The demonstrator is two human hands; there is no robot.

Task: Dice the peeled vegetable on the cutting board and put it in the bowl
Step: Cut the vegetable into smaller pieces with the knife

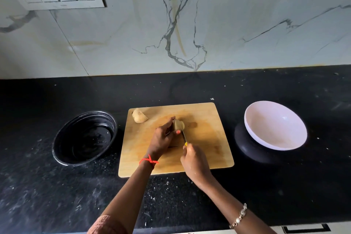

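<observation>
One potato piece on cutting board, left hand fingers curled round it, right hand gripping knife against it

1. The left arm reaches forward from the lower left, with a pink sleeve at its upper part and a red thread tied round the wrist.
2. The left hand, back upward, curls fingers and thumb round a potato piece.
3. The right arm comes in from the lower right, wearing a bracelet at the wrist.
4. The right hand grips a knife by its yellow handle, the blade pointing away from the body, just beside the left thumb.
</observation>
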